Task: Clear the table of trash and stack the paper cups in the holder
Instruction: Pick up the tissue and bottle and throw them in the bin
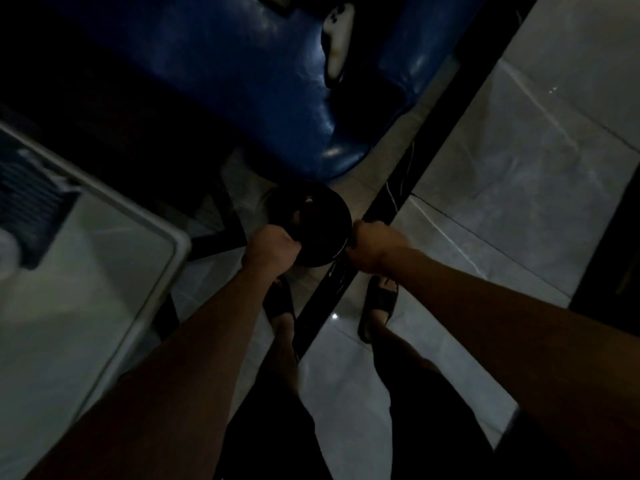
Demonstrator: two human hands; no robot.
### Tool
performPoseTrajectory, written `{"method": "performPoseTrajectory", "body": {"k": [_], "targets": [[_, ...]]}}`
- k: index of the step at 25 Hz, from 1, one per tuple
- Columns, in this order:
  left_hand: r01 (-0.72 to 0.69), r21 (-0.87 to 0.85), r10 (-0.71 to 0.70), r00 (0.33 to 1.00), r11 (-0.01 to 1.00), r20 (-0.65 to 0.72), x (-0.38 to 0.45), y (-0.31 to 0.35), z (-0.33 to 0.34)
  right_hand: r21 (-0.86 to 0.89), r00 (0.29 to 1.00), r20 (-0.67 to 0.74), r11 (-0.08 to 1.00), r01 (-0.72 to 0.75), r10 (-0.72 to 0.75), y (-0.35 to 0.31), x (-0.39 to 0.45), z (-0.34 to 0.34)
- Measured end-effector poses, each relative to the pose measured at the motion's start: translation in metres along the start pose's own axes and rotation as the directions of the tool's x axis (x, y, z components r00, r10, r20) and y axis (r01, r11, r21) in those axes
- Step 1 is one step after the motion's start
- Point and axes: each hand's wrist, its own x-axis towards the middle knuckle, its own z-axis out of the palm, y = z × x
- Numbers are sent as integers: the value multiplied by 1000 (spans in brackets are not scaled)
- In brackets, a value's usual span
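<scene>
Worktop (pixel 104 258): pale, white-rimmed, at left.
Left hand (pixel 270 249): fist clenched on near-left rim of black bin (pixel 317 223).
Bin: on floor, bag-lined, contents too dark to tell.
Right hand (pixel 372 247): fingers curled on bin's right rim.
Sofa (pixel 277 81): blue, far; white controller (pixel 336 43) on it.
Floor (pixel 519 185): glossy grey tile.
Writing: none legible.

A white game controller (pixel 335 46) lies on a blue cushioned seat (pixel 242 81). Below it, pale floor tiles (pixel 519 168) are crossed by a dark strip (pixel 426 133).
</scene>
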Motion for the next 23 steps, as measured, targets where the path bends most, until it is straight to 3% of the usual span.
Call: {"method": "performPoseTrajectory", "body": {"k": [6,9,14,17,20,23], "targets": [[-59,-160,61,998,985,6,-107,11,-42,104,998,-66,995,3,4,-1,-108,-57],[-138,5,138,989,990,-52,-161,3,-57,134,990,-139,990,40,-22,2,-163,-78],[-222,-22,213,956,975,-201,-212,-2,-72,226,951,-308,967,116,-42,20,-227,-92],[-268,121,289,931,956,-225,-229,-10,-80,274,909,-415,949,154,-27,37,-257,-86],[-269,171,303,929,948,-214,-240,-35,-87,314,930,-367,944,99,24,61,-272,-71],[-162,74,171,974,984,-151,-244,-69,-88,312,963,-259,950,16,69,82,-273,-56]]}}
